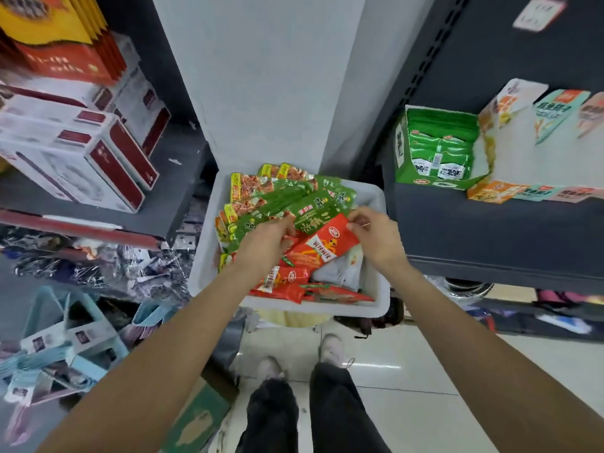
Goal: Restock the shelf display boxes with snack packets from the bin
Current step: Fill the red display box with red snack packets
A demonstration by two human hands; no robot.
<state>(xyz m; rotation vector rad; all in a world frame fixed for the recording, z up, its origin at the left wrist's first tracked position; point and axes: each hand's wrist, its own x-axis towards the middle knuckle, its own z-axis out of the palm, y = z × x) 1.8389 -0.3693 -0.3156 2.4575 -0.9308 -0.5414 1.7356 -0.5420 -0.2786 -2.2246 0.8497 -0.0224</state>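
A: Red packet [322,248] sits on top of the pile in the white bin [376,308], green packets [287,204] fanned behind it. Looks like thin foil: light, floppy, probably slick.

B: Grip point?

A: Right hand [376,237] pinches its top edge, thumb and forefinger on the seal. I'd keep to the seal, stiffest part. Left hand [266,243] has its fingers curled down into the pile, apparently round a green packet; fingertips hidden, can't tell for sure.

B: Destination?

A: Green display box [400,148] on the right-hand dark shelf [490,223], already part-filled. Orange box [490,194] beside it looks close to empty.
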